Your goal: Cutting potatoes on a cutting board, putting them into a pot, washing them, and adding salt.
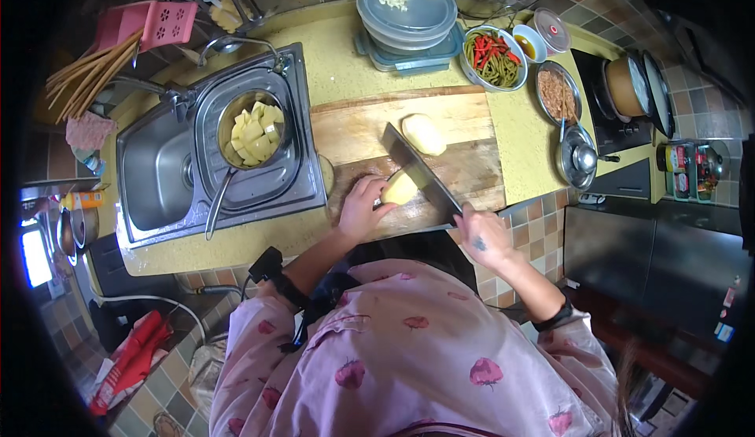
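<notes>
My left hand [364, 208] grips a peeled potato [400, 188] against the wooden cutting board [354, 136]. In my right hand [485, 233] is the handle of a cleaver [433, 180], whose broad blade slants across the board. The blade stands at the potato's right end; how deep it is in the flesh cannot be made out. Farther back on the board lies another peeled potato [424, 134], apart from the blade. To the left, a metal saucepan [223, 119] with potato chunks [253, 133] sits over the sink's right basin.
A stainless steel double sink [154, 168] adjoins the board's left side. Behind the board stand stacked lidded containers [407, 18] and a bowl of green beans and red peppers [494, 59]. Minced meat [557, 95] and a pot lid [575, 157] lie right, near the stove [613, 106].
</notes>
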{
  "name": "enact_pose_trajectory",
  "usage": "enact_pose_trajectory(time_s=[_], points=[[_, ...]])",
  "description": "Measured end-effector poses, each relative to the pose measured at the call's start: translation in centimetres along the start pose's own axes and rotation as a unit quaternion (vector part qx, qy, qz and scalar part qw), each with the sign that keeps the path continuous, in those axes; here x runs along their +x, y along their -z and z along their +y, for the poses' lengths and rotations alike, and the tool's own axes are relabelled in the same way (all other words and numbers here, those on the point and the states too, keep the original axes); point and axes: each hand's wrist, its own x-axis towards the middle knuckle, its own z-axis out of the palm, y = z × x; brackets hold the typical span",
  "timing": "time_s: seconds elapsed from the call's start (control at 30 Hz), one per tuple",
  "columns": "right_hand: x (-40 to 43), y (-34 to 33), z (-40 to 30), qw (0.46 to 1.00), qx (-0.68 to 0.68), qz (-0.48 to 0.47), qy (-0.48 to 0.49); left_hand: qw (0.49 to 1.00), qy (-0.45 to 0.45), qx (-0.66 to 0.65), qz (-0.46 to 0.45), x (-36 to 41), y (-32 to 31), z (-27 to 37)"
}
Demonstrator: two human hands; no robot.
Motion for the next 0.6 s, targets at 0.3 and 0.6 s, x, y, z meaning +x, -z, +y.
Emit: enact_pose_trajectory(time_s=[0.3, 0.6], points=[[3.4, -2.1, -0.6, 0.996, -0.024, 0.073, 0.053, 0.998, -0.049, 0.036, 0.036, -0.4, -0.2, 0.2], [0.9, -1.4, -1.7, 1.0, -0.025, 0.005, 0.014, 0.999, 0.006, 0.002, 0.037, -0.4, -0.2, 0.3]])
